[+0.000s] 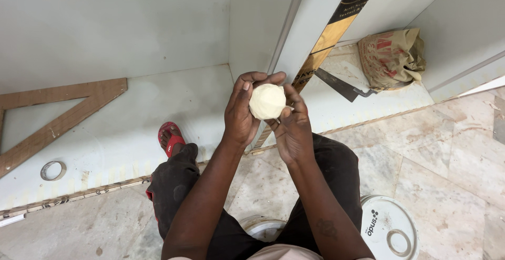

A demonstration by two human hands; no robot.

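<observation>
A cream-coloured lump of putty (266,101), roughly ball-shaped, sits between both hands at chest height. My left hand (243,114) cups it from the left, fingers curled over its top. My right hand (292,128) holds it from below and the right, thumb pressed on its side. Below are my dark trousers and a foot in a red sandal (169,137) resting on the white panel floor (131,128).
A wooden triangle frame (58,118) and a tape roll (53,170) lie at left. A crumpled brown paper bag (392,57) and a dark metal blade (342,85) lie at upper right. A white bucket lid (390,229) and another white container (263,228) sit near my legs on marble tiles.
</observation>
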